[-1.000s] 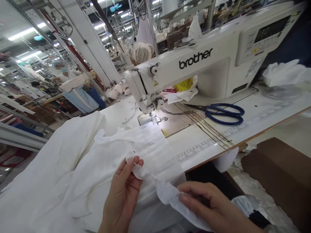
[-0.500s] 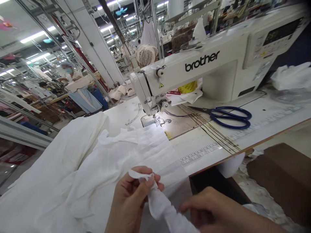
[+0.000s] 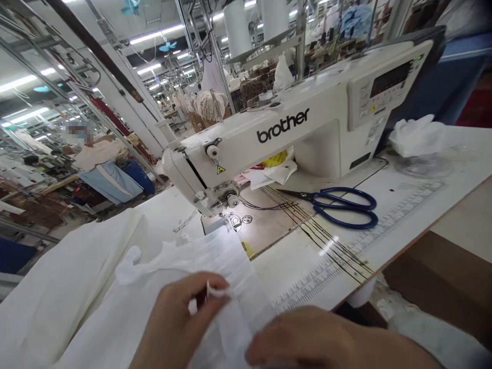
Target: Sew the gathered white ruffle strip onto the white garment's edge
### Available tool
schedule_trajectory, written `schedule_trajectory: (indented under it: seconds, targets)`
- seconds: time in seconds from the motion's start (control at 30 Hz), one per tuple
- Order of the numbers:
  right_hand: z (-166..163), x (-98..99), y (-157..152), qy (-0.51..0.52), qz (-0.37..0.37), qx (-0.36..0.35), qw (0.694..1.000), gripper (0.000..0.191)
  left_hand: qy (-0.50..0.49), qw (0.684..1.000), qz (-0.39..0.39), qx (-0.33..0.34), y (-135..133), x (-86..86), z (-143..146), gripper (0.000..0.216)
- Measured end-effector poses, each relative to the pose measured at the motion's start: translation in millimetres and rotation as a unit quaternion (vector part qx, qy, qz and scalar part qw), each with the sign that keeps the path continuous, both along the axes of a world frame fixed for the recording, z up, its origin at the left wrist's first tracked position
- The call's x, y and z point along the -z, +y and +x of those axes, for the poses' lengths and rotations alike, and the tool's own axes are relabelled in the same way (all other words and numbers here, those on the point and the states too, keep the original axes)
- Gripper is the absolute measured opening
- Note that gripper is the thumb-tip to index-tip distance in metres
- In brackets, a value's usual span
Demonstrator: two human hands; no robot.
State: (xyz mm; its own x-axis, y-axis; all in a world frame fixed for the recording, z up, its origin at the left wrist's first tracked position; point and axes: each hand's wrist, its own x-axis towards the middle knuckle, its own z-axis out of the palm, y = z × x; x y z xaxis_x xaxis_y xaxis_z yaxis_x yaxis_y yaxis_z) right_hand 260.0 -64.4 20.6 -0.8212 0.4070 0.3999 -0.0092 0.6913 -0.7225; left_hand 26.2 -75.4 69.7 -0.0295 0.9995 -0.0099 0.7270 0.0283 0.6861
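My left hand (image 3: 180, 315) pinches the edge of a narrow white fabric strip (image 3: 232, 325) between thumb and forefinger, above the table's front edge. The strip hangs down from that pinch toward my right hand (image 3: 319, 335), which is blurred with its fingertips low beside the strip. Whether those fingers grip the cloth is hidden. Behind my hands, a gathered white cloth (image 3: 215, 253) lies flat, its far end close to the needle area of the white sewing machine (image 3: 246, 146).
Blue-handled scissors (image 3: 346, 205) lie on the sewing table (image 3: 415, 205), right of the needle. More white fabric (image 3: 77, 277) spreads over the left side. A crumpled white bundle (image 3: 417, 134) sits at the right. In the left background is another person (image 3: 94, 148).
The view has swung right and the machine appears further left and lower. My left hand still pinches the strip; my right hand has moved left, closer to it.
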Motion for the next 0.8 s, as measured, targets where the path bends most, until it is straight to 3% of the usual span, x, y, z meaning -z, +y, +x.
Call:
schedule_trajectory:
  seconds: [0.1, 0.2, 0.27, 0.37, 0.5, 0.8]
  targets:
    - [-19.0, -8.6, 47.5, -0.064, 0.213, 0.016, 0.975, 0.019, 0.097, 0.991, 0.087, 0.027, 56.7, 3.5, -11.4, 0.013]
    - [-38.6, -4.4, 89.0, -0.135, 0.281, 0.028, 0.950, 0.015, 0.124, 0.984, 0.120, 0.034, 92.3, 19.9, -16.2, 0.011]
    - [-44.9, 1.5, 103.8, -0.140, 0.310, 0.034, 0.940, 0.020, 0.115, 0.985, 0.121, 0.036, 96.4, 34.3, -17.2, 0.010]
    - [-43.1, 6.3, 106.2, -0.128, 0.329, 0.041, 0.935, 0.016, 0.052, 0.991, 0.124, 0.006, 83.2, 50.8, -17.2, 0.011]
    - [-33.8, 4.7, 95.8, -0.128, 0.298, 0.032, 0.946, 0.009, -0.023, 0.994, 0.070, -0.081, 71.2, 54.4, -15.4, 0.019]
    - [-47.3, 11.7, 82.0, -0.083, 0.272, 0.134, 0.949, 0.015, 0.006, 0.990, 0.016, -0.138, 88.1, 53.4, -12.4, 0.032]
